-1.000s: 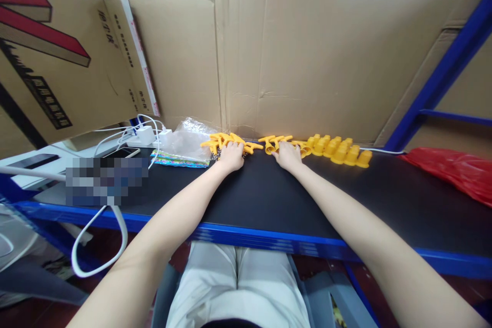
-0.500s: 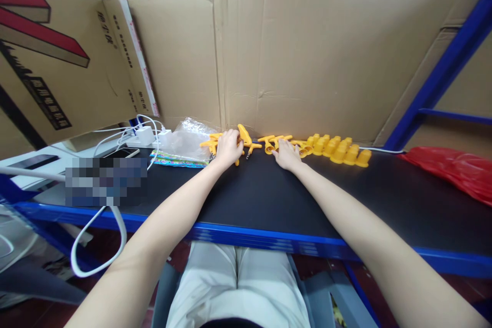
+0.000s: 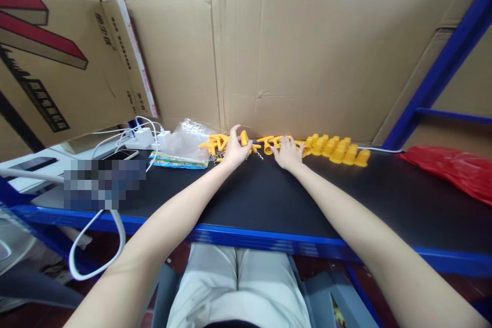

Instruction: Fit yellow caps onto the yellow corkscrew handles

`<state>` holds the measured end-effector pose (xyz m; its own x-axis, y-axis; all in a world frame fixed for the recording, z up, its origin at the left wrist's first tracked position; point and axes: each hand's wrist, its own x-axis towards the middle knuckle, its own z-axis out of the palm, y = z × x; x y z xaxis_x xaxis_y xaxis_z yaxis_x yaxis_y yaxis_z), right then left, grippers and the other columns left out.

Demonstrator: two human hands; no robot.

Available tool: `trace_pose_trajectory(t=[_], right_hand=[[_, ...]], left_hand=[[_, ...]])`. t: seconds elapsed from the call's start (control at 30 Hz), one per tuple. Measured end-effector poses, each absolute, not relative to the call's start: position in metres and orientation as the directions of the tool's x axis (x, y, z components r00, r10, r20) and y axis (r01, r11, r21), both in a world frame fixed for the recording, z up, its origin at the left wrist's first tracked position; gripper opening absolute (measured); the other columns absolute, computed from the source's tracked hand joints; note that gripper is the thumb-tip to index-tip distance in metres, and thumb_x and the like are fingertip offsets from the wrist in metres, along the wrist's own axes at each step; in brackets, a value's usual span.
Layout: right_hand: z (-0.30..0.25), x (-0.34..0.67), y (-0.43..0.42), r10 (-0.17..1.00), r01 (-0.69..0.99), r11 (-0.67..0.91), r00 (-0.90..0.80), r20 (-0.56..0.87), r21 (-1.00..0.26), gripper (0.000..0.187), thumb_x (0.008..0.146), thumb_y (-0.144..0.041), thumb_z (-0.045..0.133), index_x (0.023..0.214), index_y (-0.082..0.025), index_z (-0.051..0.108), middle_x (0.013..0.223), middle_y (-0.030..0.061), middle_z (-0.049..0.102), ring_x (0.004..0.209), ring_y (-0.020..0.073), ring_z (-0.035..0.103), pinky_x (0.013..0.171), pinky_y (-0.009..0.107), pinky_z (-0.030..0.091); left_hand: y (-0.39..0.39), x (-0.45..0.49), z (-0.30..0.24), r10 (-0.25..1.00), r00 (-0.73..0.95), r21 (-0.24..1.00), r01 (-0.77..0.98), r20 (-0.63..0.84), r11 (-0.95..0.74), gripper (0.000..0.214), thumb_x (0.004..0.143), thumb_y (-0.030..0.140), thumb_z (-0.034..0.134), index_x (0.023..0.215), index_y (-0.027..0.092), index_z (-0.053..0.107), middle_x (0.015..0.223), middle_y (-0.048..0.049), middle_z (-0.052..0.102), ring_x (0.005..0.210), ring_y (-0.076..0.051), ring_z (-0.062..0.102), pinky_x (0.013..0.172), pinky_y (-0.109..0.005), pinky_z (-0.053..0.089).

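My left hand (image 3: 235, 152) is over a pile of yellow T-handled corkscrews (image 3: 217, 142) with metal spirals. Its thumb and fingers are spread apart, and one yellow handle (image 3: 244, 138) shows in the gap between them; whether it touches the hand is unclear. My right hand (image 3: 289, 154) lies with its fingers stretched out over more yellow pieces, T-shaped at the back with round, open cup ends (image 3: 268, 149) facing me. Just right of it, yellow cup-shaped pieces (image 3: 338, 150) stand in rows on the black tabletop (image 3: 265, 195).
Left of the corkscrews lie clear plastic bags (image 3: 186, 138) on a colourful printed packet (image 3: 179, 160). White chargers (image 3: 144, 137) and cables are farther left. A red plastic bag (image 3: 449, 169) rests at the right. Cardboard (image 3: 307, 61) walls the back; a blue edge (image 3: 269, 237) runs along the front.
My left hand has opened and shifted slightly right; the handle by it now stands differently and more spirals show. My right hand has stayed nearly in place, its fingers lying flatter.
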<state>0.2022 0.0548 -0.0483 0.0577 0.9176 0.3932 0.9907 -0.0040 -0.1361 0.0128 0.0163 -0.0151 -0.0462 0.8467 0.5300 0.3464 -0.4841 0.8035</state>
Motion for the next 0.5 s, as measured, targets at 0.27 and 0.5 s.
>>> trace_pose_trajectory(t=[0.27,0.5], right_hand=[[-0.044,0.204,0.053,0.921,0.979,-0.013,0.091,0.379,-0.204,0.063,0.093,-0.046,0.02,0.142,-0.006,0.029,0.149,0.0154,0.024,0.138,0.0267,0.017,0.109,0.055,0.008],[-0.042,0.209,0.053,0.88,0.984,0.04,0.047,0.473,-0.173,0.059,0.093,-0.044,0.022,0.139,-0.009,0.035,0.147,0.0148,0.03,0.136,0.0278,0.023,0.107,0.059,0.011]], left_hand=[[0.008,0.011,-0.019,0.859,0.244,0.618,0.61,0.449,-0.496,0.029,0.082,0.023,0.052,0.11,0.018,0.056,0.092,-0.0044,0.065,0.079,-0.016,0.062,0.082,-0.03,0.048],[-0.006,0.011,-0.011,0.84,0.513,0.205,0.816,0.176,-0.541,0.031,0.086,0.04,0.042,0.103,0.02,0.059,0.09,-0.0064,0.067,0.083,-0.023,0.063,0.078,-0.034,0.047]])
